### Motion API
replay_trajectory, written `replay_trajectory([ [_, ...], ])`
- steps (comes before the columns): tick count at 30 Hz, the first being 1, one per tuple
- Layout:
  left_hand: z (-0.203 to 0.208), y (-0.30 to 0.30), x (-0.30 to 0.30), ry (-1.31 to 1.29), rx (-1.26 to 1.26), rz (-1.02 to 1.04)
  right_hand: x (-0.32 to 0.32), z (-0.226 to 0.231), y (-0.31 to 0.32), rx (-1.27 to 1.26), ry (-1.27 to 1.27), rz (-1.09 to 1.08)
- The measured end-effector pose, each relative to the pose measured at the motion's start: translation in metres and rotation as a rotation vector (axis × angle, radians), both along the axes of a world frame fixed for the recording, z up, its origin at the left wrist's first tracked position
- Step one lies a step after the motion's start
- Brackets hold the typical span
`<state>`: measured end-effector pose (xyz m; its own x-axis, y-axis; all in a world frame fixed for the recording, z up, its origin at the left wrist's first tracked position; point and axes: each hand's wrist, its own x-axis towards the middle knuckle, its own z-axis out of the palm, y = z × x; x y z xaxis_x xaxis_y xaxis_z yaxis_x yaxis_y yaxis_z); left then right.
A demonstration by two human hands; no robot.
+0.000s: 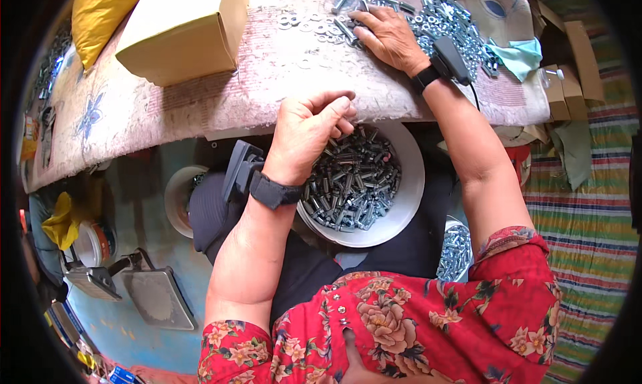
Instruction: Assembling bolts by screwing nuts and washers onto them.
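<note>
My left hand [304,133] is over the near edge of the cloth-covered table, above the left rim of a white bucket [413,166]. Its fingers are curled and the thumb presses against them; whatever they hold, if anything, is hidden. Short metal bolts [351,183] fill much of the bucket, which stands between my legs. My right hand [391,36] rests on the table with fingers reaching left and spread a little, beside a longer bolt [345,31]. Flat washers [305,25] lie scattered left of it. A heap of nuts and bolts [455,29] spreads to its right.
A cardboard box [177,43] and a yellow bag [103,16] sit at the table's left. A teal cloth [520,57] lies at the right edge. Below are a smaller bucket of bolts [456,251], a white tub [175,200] and a platform scale [160,298].
</note>
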<state>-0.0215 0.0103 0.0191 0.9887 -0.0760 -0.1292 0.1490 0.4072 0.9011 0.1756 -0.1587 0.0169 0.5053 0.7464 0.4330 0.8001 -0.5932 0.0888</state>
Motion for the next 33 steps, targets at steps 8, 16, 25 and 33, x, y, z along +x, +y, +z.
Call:
replay_trajectory([
  [8,0.001,0.011,-0.006,0.027,-0.124,0.079,-0.018,0.017,-0.013,0.142,0.086,0.002],
  [16,-0.001,0.012,0.001,0.011,-0.211,0.165,0.001,0.049,0.045,0.479,0.764,-0.142],
  [25,-0.011,0.017,0.002,-0.033,-0.371,0.401,-0.143,0.045,0.063,0.307,0.457,0.325],
  [33,0.000,0.020,-0.004,0.002,-0.228,0.187,-0.081,0.048,-0.067,0.712,0.460,-0.255],
])
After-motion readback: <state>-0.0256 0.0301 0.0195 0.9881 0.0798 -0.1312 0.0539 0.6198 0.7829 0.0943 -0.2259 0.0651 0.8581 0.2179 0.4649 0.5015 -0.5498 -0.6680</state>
